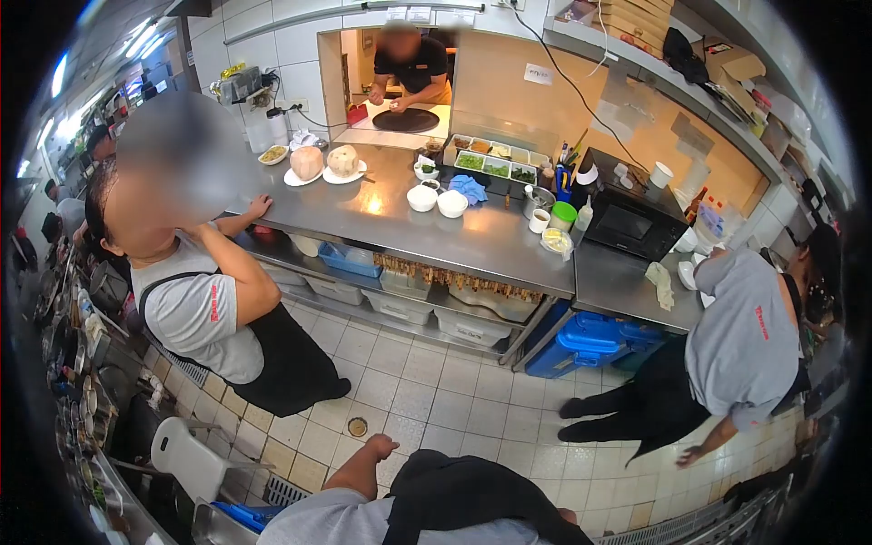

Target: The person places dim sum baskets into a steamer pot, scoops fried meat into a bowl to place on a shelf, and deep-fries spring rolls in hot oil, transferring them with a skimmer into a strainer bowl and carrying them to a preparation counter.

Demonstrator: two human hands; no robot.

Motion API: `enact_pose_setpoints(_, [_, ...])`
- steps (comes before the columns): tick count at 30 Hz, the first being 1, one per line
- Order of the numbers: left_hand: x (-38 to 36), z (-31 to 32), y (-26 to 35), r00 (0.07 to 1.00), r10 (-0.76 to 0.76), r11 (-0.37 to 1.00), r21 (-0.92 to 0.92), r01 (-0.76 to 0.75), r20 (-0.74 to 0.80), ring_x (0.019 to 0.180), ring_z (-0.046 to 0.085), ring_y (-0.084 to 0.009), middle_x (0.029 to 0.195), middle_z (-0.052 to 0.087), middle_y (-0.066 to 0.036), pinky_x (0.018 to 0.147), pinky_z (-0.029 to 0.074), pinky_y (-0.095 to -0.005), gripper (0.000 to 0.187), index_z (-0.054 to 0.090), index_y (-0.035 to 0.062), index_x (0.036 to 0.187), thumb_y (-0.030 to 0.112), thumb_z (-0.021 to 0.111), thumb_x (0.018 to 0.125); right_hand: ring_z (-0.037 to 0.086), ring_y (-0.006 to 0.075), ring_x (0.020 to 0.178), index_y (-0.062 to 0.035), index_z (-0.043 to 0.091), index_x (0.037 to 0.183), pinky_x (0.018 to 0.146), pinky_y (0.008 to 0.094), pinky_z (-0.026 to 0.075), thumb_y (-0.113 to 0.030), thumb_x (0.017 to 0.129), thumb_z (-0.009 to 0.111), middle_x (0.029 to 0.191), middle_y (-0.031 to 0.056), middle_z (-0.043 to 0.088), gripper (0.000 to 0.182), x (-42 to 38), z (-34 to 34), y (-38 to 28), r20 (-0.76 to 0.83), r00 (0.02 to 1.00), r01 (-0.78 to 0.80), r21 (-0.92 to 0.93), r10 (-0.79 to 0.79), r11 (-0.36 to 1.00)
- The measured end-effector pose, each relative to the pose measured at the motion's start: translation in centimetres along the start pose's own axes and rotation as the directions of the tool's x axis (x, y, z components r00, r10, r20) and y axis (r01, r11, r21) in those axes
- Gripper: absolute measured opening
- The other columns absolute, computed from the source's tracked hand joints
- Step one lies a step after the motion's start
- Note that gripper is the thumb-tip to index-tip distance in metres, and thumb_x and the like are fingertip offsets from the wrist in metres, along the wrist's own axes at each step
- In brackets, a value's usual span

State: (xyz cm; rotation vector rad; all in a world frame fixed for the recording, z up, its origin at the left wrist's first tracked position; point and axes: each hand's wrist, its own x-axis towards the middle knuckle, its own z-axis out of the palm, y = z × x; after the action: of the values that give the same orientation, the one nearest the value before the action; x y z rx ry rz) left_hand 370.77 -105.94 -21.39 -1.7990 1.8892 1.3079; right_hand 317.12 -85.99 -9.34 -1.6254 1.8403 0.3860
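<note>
My left hand (381, 445) hangs low in front of me over the tiled floor, its fingers curled closed, with no object visible in it. It touches nothing and is nearest to the round floor drain (358, 426). Only a small bit of skin shows at the right side of my black apron (472, 490); my right hand itself is hidden. Beyond the floor runs a steel counter (363, 213) bearing two white bowls, a blue cloth (468, 189), two round pale items on plates and a tray of chopped toppings (495, 166).
A person in a black apron stands at left (195, 318), one hand on the counter. Another person (740, 327) leans over the right counter. A third person (413, 68) works behind the hatch. A white chair (186, 454), a microwave (631, 218) and blue bins (581, 343) stand around.
</note>
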Motion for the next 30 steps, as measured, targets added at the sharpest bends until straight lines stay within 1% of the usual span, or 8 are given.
enact_pose_setpoints(1, [-0.1, 0.2, -0.4, 0.971, 0.239, 0.931, 0.284, -0.228, -0.004, 0.072, 0.063, -0.0303, 0.090, 0.063, -0.017, 0.070, 0.050, -0.0415, 0.042, 0.064, 0.0044, 0.097, 0.041, 0.047, 0.085, 0.061, 0.0318, 0.087, -0.0136, 0.066, 0.087, 0.076, 0.0416, 0.048, -0.042, 0.077, 0.048, 0.089, 0.0118, 0.065, 0.035, -0.3, 0.0, 0.0, -0.042, 0.999, 0.001, 0.055, 0.001, 0.999])
enact_pose_setpoints(7, [-2.9, 1.5, -0.4, 0.963, 0.166, 0.821, 0.511, -0.254, 0.211, 0.091, 0.060, -0.0282, 0.098, 0.061, -0.013, 0.074, 0.050, -0.0398, 0.044, 0.052, 0.0183, 0.122, 0.013, 0.054, 0.079, 0.062, 0.0299, 0.084, -0.0141, 0.066, 0.089, 0.072, 0.0401, 0.049, -0.044, 0.075, 0.050, 0.087, 0.0101, 0.065, 0.036, 0.3, 0.2, 0.5, 0.100, 0.994, 0.065, -0.176, -0.047, 0.982])
enact_pose_setpoints(17, [-4.5, -0.1, 0.6, 0.977, -0.085, 0.981, 0.187, 0.048, 0.195, 0.093, 0.059, -0.0286, 0.102, 0.060, -0.013, 0.074, 0.050, -0.0388, 0.052, 0.051, 0.0206, 0.122, 0.006, 0.057, 0.072, 0.061, 0.0253, 0.080, -0.0133, 0.060, 0.079, 0.065, 0.0386, 0.048, -0.029, 0.069, 0.067, 0.081, 0.0050, 0.061, 0.020, 3.0, 2.5, 2.8, 0.052, 0.978, 0.208, -0.211, -0.202, 0.955])
enact_pose_setpoints(20, [-4.9, -0.3, 0.5, 0.983, -0.084, 0.989, 0.131, 0.062, 0.164, 0.094, 0.059, -0.0287, 0.103, 0.060, -0.012, 0.076, 0.050, -0.0388, 0.048, 0.053, 0.0205, 0.119, 0.009, 0.058, 0.073, 0.060, 0.0254, 0.080, -0.0124, 0.059, 0.079, 0.065, 0.0385, 0.048, -0.032, 0.066, 0.072, 0.081, 0.0049, 0.061, 0.027, 5.6, 6.3, 6.1, 0.038, 0.977, 0.193, 0.242, -0.208, 0.951])
enact_pose_setpoints(22, [-5.1, -0.2, 0.3, 0.991, 0.039, 0.965, 0.254, -0.071, 0.128, 0.095, 0.059, -0.0290, 0.104, 0.060, -0.012, 0.077, 0.049, -0.0391, 0.044, 0.054, 0.0207, 0.118, 0.012, 0.057, 0.075, 0.060, 0.0256, 0.081, -0.0125, 0.060, 0.079, 0.065, 0.0384, 0.048, -0.031, 0.067, 0.072, 0.081, 0.0049, 0.060, 0.025, 5.7, 6.3, 5.9, 0.056, 0.940, 0.336, -0.012, -0.335, 0.942])
enact_pose_setpoints(25, [-4.6, -0.3, 0.2, 0.982, -0.107, 0.993, -0.040, 0.114, 0.155, 0.098, 0.057, -0.0301, 0.105, 0.060, -0.011, 0.080, 0.048, -0.0400, 0.039, 0.054, 0.0218, 0.118, 0.019, 0.055, 0.079, 0.060, 0.0242, 0.085, -0.0122, 0.062, 0.084, 0.071, 0.0382, 0.048, -0.032, 0.072, 0.063, 0.089, 0.0062, 0.062, 0.023, 4.0, 4.5, 3.0, 0.109, 0.971, 0.220, -0.064, -0.212, 0.973])
enact_pose_setpoints(28, [-4.0, 0.1, -0.6, 0.981, -0.042, 0.972, 0.236, -0.005, 0.191, 0.100, 0.056, -0.0307, 0.107, 0.059, -0.011, 0.083, 0.046, -0.0411, 0.036, 0.053, 0.0235, 0.119, 0.025, 0.052, 0.083, 0.061, 0.0222, 0.091, -0.0118, 0.067, 0.091, 0.080, 0.0378, 0.048, -0.033, 0.081, 0.051, 0.101, 0.0081, 0.064, 0.029, 1.8, 0.7, -0.8, 0.177, 0.984, 0.048, -0.161, -0.019, 0.986])
enact_pose_setpoints(30, [-3.3, 1.0, -1.9, 0.990, -0.087, 0.994, -0.062, 0.094, 0.109, 0.071, 0.061, -0.0238, 0.089, 0.061, -0.012, 0.060, 0.052, -0.0353, 0.033, 0.056, 0.0101, 0.113, 0.027, 0.052, 0.085, 0.061, 0.0230, 0.090, -0.0122, 0.066, 0.090, 0.078, 0.0383, 0.048, -0.034, 0.081, 0.050, 0.099, 0.0082, 0.064, 0.029, 2.9, 0.8, -0.4, 0.160, 0.987, 0.012, -0.136, 0.010, 0.991])
